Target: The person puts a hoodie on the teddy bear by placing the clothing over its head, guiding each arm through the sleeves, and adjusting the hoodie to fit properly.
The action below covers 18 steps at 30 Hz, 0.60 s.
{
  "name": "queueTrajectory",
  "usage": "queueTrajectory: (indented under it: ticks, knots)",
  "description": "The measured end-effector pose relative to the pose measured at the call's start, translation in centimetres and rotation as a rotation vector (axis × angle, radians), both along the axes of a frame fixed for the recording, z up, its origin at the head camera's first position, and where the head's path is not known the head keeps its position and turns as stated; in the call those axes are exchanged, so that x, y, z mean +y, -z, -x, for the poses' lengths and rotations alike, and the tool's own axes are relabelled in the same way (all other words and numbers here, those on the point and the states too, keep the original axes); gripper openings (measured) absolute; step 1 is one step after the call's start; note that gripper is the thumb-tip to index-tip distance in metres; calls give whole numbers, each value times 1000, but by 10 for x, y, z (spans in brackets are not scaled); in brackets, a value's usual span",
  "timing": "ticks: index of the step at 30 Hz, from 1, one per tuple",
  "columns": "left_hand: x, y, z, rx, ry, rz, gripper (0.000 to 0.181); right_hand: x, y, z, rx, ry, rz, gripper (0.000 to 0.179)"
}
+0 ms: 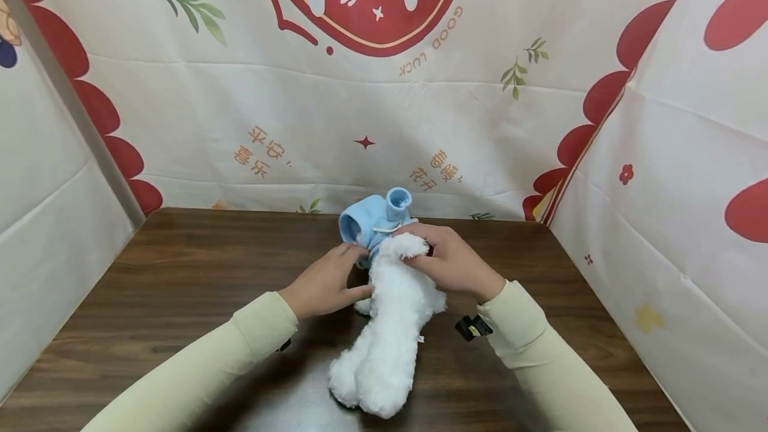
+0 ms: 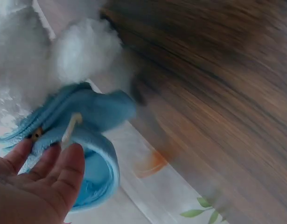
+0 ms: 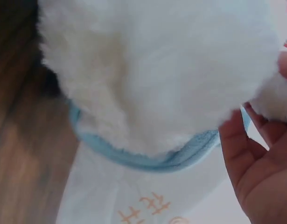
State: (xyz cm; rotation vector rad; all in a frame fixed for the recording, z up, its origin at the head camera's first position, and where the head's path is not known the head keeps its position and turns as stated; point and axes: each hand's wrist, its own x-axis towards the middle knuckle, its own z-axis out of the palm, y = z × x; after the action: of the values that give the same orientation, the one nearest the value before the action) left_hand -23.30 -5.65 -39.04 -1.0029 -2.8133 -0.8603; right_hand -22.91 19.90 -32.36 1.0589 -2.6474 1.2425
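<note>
A white plush toy [image 1: 396,299] lies lengthwise on the table, its rounded end towards me. A small light-blue top [image 1: 369,219] covers its far end, with open tubular parts and a pale cord. My left hand [image 1: 330,282] is at the toy's left side, thumb reaching to the fur. In the left wrist view its fingers touch the top's edge beside a brown toggle [image 2: 37,134]. My right hand [image 1: 453,259] holds a fluffy limb [image 3: 276,98] of the toy between thumb and fingers. Its fingertips lie by the blue hem [image 3: 148,164]; their exact contact is partly hidden.
The dark wood-grain table [image 1: 198,285] meets a printed white cloth [image 1: 336,112] hanging behind it. A side cloth [image 1: 678,239] borders the table on the right, another on the left. Small black devices [image 1: 474,327] sit at my wrists.
</note>
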Motion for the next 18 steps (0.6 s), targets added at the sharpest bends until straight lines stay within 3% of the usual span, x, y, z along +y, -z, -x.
queueTrajectory:
  ticks: [3,7,9,15,18]
  knots:
    - [1,2,4,-29,41,6,64,-5,-4,3,-17,-22,-30,29]
    - [-6,5,12,-70,88,20,57,-9,6,5,-56,-60,-83,33]
    - [-13,2,16,-58,89,-6,49,-10,13,6,-56,-74,-103,35]
    - [-26,-26,11,-58,88,-275,48,-13,20,6,-57,-68,-78,40]
    - [-24,-37,7,-55,116,-319,53,-15,22,8,-100,-42,-32,43]
